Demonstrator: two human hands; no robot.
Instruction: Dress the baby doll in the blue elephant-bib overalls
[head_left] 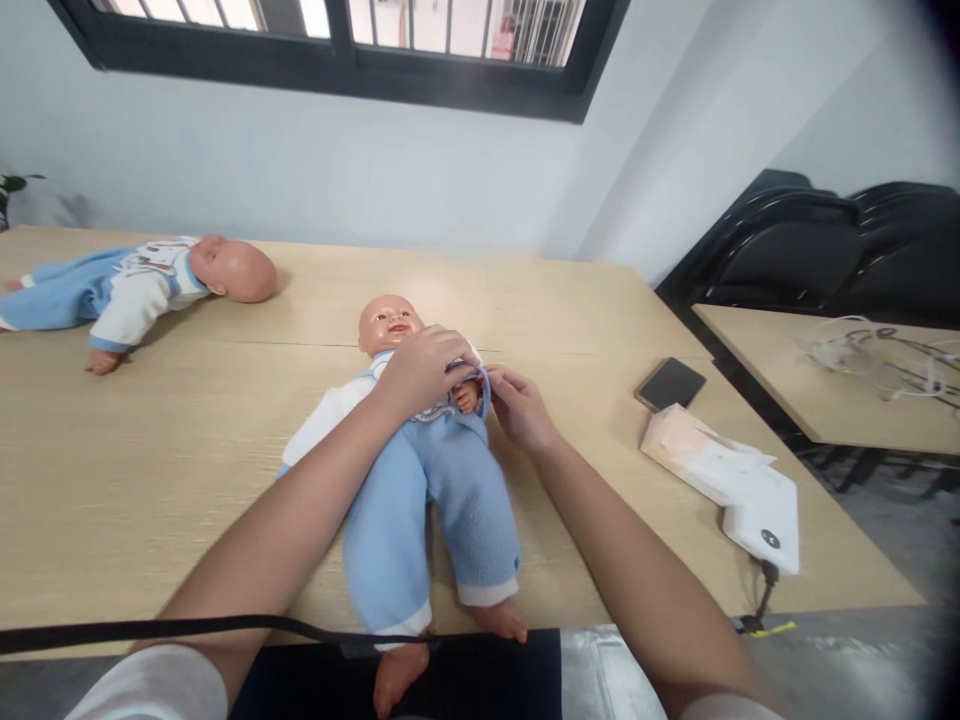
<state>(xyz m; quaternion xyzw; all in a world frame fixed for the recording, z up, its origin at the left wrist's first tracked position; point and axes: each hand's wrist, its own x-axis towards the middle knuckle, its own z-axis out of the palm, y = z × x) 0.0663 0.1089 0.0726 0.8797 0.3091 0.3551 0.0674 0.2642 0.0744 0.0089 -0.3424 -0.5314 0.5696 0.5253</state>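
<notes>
A baby doll (390, 318) in a white top and blue trousers (390, 510) lies on its back on the table, feet toward me. Across its chest reaches my left hand (427, 365), its fingers curled at the blue-edged sleeve cuff (485, 390). My right hand (521, 405) pinches the outer side of that cuff between thumb and fingers. Through the cuff's opening shows the doll's small hand (466, 396). My left hand hides part of the doll's chest and sleeve.
A second dressed doll (157, 280) lies on the left of the table (187, 480). At the right are a dark phone (670, 384), a tissue pack (697, 455) and a white device (765, 520) with a cable. A black strap (187, 628) crosses low. Black chairs (787, 250) stand beyond.
</notes>
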